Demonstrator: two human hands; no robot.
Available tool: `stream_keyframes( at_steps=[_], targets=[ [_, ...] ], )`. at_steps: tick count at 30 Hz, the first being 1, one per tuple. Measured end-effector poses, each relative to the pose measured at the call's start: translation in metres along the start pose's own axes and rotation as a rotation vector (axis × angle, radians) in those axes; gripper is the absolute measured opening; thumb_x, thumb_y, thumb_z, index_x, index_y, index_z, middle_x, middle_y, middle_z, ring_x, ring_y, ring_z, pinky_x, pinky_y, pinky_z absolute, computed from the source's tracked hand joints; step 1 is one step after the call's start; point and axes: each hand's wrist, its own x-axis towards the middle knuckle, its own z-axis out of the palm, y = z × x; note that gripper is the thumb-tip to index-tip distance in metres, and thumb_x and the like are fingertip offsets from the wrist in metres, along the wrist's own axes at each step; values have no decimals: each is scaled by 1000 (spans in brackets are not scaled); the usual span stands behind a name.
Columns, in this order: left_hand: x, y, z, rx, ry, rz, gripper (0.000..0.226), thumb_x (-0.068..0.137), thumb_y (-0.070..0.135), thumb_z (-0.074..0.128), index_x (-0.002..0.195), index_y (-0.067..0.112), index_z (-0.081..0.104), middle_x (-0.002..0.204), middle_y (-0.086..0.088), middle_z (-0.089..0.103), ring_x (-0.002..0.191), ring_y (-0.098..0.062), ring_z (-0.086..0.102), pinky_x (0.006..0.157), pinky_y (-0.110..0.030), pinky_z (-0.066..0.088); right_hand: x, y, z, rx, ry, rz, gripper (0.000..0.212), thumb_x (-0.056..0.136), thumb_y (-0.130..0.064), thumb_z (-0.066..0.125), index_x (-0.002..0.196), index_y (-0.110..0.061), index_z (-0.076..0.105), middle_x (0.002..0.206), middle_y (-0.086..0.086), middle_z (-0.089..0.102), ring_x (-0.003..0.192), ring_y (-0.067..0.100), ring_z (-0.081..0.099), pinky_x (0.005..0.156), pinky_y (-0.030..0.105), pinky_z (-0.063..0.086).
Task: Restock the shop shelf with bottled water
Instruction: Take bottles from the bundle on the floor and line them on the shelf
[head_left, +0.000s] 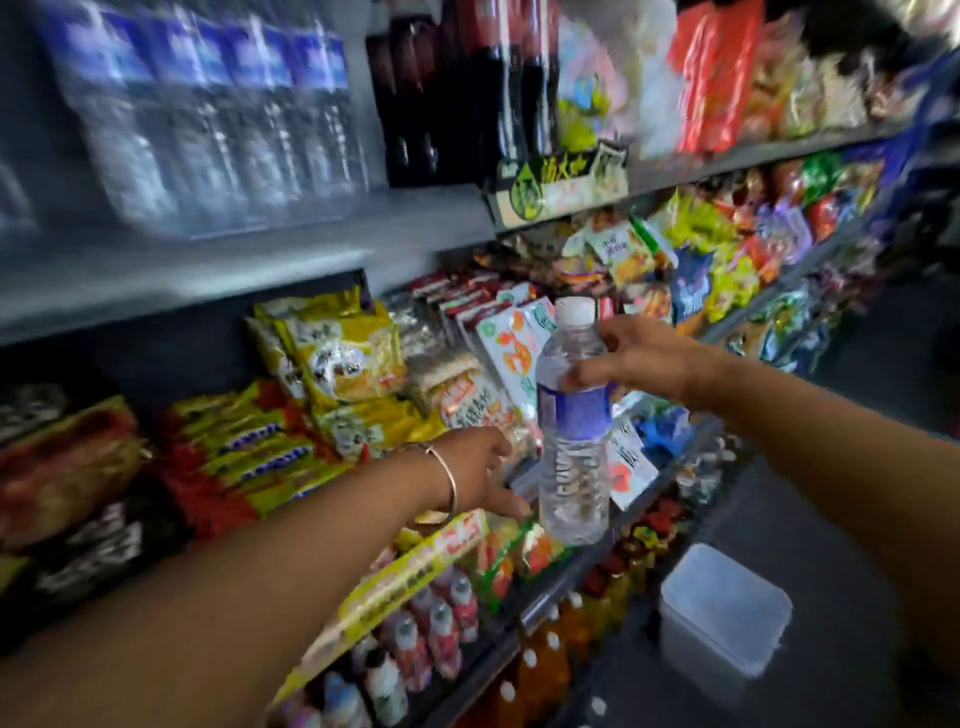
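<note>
The bottle (573, 426), upright with its white cap on, is held in front of the snack shelf, the right hand (636, 361) gripping it around the shoulder just above the blue label. The left hand (480, 470) reaches below with fingers loosely spread, holding nothing. To place it well, lift it to the top shelf (249, 260), where 1 blurred row of water (208, 119) stands, keeping it upright and setting it beside that row.

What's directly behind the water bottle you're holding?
Behind the water bottle, held by the right hand, stand orange-and-white snack packets on the middle shelf. Whatever sits directly behind the blue label is covered.
</note>
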Motion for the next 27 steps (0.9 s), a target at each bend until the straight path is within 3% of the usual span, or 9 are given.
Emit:
stream_keyframes(
  at_steps=[2,5,7,9,12,17,19,23,27],
  targets=[
    [-25,10,-40,22,39,5,68,76,28,74,133,9,43,131,-8,53,117,-21,53,89,-19,40,4,-48,-18,7,17,-84,11,75,-19,73,73,-16,63,71,2,60,65,15,54,56,24,43],
    [-61,25,-100,29,120,-1,63,75,28,75,129,11,48,125,-5,58,111,-20,58,96,-26,45,21,-107,-41,48,33,-187,44,62,-38,75,86,-3,65,74,8,59,65,17,55,55,24,45],
    [-85,31,-136,-6,183,-7,57,76,26,75,126,13,51,121,-4,61,109,-19,59,98,-29,46,33,-145,-50,58,60,-259,56,56,-44,71,88,1,64,77,11,60,69,20,56,62,29,47],
    [-107,35,-167,-57,236,-33,54,76,23,75,124,12,52,118,-4,62,107,-19,60,99,-30,46,41,-182,-56,111,71,-331,48,57,-42,68,84,-3,64,76,13,58,69,23,55,66,34,48],
    [-133,34,-207,-71,312,-87,59,74,26,75,126,13,51,116,-2,63,106,-17,60,99,-29,44,58,-228,-56,151,65,-425,39,65,-40,68,84,-6,66,77,12,59,69,24,57,64,32,50],
    [-158,17,-255,-11,457,-193,63,73,33,75,128,15,51,117,2,65,111,-17,59,107,-37,40,101,-284,-39,193,85,-451,72,54,-53,68,100,2,67,77,12,62,65,24,58,62,31,48],
    [-162,5,-268,-48,504,-227,61,74,29,75,128,13,51,117,-1,64,109,-17,60,102,-35,44,119,-301,-30,199,82,-464,71,53,-55,71,92,3,67,70,11,58,58,22,54,55,27,44],
    [-156,-28,-283,-85,573,-299,60,75,24,75,128,7,50,120,-7,63,99,-14,59,88,-22,44,153,-324,-7,147,107,-489,43,71,-47,72,65,-7,59,53,4,51,43,17,48,45,22,40],
    [-141,-67,-293,-127,668,-370,63,71,27,79,125,8,53,120,-6,61,110,-21,58,101,-30,43,187,-335,23,97,124,-496,44,68,-48,73,59,-9,56,55,5,51,47,18,49,49,28,43]
  ],
)
